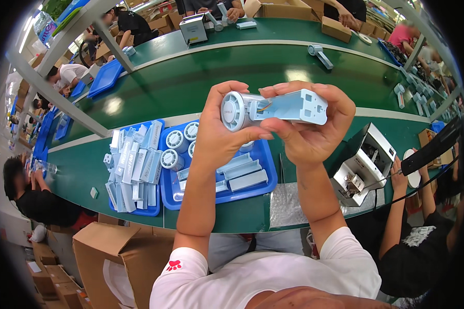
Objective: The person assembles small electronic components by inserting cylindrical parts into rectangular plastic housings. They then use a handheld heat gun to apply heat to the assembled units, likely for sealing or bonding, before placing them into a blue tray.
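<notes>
Above the green bench I hold a light blue handheld fan. My left hand is closed round its round, slotted fan head. My right hand grips the open handle shell, which points right, its hollow side showing. A thin yellowish wire shows inside the shell near the head. Below my hands, a blue tray carries several round fan heads and handle shells; my left forearm hides part of it. A second blue tray beside it is heaped with light blue handle pieces.
A white machine stands at right beside a clear plastic sheet. A black arm slants in there, near a co-worker's hands. Across the conveyor lies another fan. Cardboard boxes stand at lower left.
</notes>
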Demonstrator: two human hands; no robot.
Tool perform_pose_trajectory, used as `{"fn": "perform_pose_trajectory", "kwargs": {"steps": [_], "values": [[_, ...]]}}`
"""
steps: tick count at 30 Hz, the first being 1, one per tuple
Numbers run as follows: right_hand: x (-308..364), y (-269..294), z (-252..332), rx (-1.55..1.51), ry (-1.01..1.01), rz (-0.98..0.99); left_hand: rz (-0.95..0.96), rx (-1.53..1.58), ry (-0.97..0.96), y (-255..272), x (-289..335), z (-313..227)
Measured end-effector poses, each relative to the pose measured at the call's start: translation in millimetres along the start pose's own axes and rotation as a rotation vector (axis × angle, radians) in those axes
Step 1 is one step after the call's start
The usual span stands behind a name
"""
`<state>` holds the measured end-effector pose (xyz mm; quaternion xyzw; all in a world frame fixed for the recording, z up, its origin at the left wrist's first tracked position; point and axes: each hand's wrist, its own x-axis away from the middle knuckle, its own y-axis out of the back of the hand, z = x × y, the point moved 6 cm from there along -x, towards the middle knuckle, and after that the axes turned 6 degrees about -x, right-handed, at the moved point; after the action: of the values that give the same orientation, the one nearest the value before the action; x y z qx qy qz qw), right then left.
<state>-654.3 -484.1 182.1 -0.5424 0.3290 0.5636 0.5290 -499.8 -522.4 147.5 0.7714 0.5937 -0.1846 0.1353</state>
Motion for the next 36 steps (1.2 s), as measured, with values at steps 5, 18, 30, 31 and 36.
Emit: {"fn": "perform_pose_trajectory", "kwargs": {"steps": [5, 18, 30, 31, 36], "values": [[-0.4, 0.4, 0.6, -0.009, 0.062, 0.032, 0.015, -0.08, 0.004, -1.1, 0.7, 1.2], [-1.6, -6.5, 1.1, -0.137, 0.082, 0.047, 0.114, -0.43, -0.334, -15.3, 7.2, -17.6], [-5.4, -9.0, 3.9, -0.103, -0.115, 0.248, -0.134, -0.487, -0.41, -21.2, 7.5, -16.1], [-6.4, -9.8, 4.1, -0.118, -0.111, 0.259, -0.146, -0.485, -0.444, -20.8, 7.1, -17.3], [-3.2, -19.6, 4.9, -0.098, -0.082, 0.286, -0.103, -0.417, -0.48, -16.2, 5.9, -15.4]]}}
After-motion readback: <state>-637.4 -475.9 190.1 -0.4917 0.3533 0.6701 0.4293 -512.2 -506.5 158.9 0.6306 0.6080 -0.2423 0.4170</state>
